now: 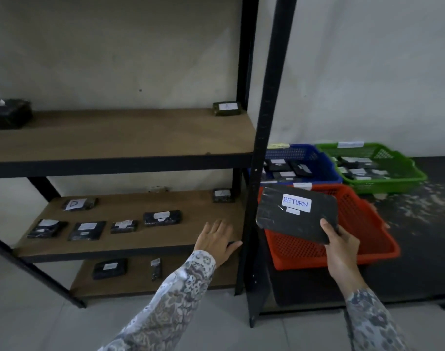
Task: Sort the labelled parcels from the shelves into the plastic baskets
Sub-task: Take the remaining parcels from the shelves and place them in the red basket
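My right hand point(339, 245) grips the lower right corner of a flat black parcel point(296, 215) with a white label reading RETURN, held above the red basket point(363, 239). My left hand point(217, 240) rests with straight fingers on the front edge of the middle shelf point(130, 245). Several black labelled parcels lie on that shelf, among them one marked D point(78, 204). A blue basket point(302, 162) and a green basket point(383, 165) behind the red one each hold several parcels.
The black metal rack has an upright post point(264, 148) between the shelves and the baskets. The top shelf carries a parcel marked A point(227, 108) and a bigger one at far left point(8, 112). Two parcels lie on the bottom shelf point(110, 268). The baskets stand on a dark floor mat.
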`<state>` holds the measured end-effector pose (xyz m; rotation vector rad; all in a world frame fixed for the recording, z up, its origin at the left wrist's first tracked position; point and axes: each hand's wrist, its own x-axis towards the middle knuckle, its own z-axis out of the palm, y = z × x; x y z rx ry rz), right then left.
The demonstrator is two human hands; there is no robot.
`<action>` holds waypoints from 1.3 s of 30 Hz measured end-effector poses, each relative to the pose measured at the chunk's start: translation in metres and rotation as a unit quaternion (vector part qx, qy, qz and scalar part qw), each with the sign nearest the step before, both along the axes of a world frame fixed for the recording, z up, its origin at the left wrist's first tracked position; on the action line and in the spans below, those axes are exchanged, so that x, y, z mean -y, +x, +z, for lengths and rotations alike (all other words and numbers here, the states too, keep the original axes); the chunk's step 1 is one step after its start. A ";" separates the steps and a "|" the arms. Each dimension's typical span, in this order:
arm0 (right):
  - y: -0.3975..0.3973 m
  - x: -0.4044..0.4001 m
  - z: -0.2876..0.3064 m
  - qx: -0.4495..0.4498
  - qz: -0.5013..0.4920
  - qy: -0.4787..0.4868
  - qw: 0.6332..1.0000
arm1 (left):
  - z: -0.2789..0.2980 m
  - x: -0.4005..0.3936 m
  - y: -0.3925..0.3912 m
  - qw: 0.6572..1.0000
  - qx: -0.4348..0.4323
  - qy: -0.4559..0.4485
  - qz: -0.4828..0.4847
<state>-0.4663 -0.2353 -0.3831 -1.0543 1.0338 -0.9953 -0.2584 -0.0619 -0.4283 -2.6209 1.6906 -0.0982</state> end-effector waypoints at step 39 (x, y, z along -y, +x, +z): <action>0.045 0.145 -0.079 -0.470 0.289 -0.203 0.809 | -0.019 0.151 -0.091 0.830 -0.386 -0.278 0.292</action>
